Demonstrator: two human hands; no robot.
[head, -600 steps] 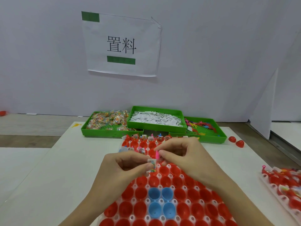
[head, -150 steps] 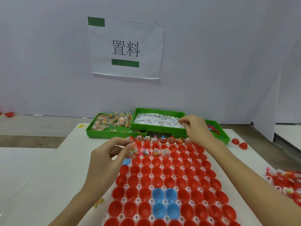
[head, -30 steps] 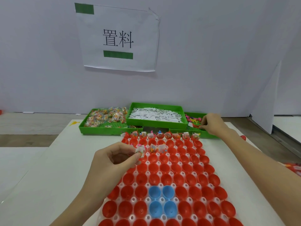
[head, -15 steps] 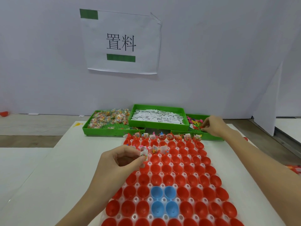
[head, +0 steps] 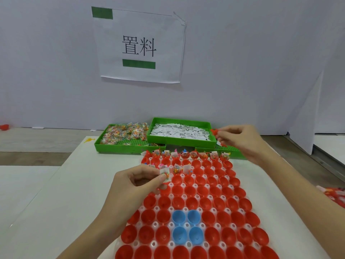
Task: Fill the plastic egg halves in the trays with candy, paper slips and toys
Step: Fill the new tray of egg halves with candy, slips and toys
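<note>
Left-hand fingers [head: 162, 178] pinch a candy packet and paper slip [head: 165, 174] above the red egg tray [head: 233, 208] on the bench; the right hand [head: 238, 140] pinches what looks like a red toy [head: 214, 131] over the green bins. Next, seemingly: dropping all three into the second row's next empty half.

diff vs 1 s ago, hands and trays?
The right hand has lifted off the toy tray, now pinching a small red toy and coming back toward the egg tray. The left hand still pinches the candy packet with paper slip. Filled egg halves and green trays unchanged.
</note>
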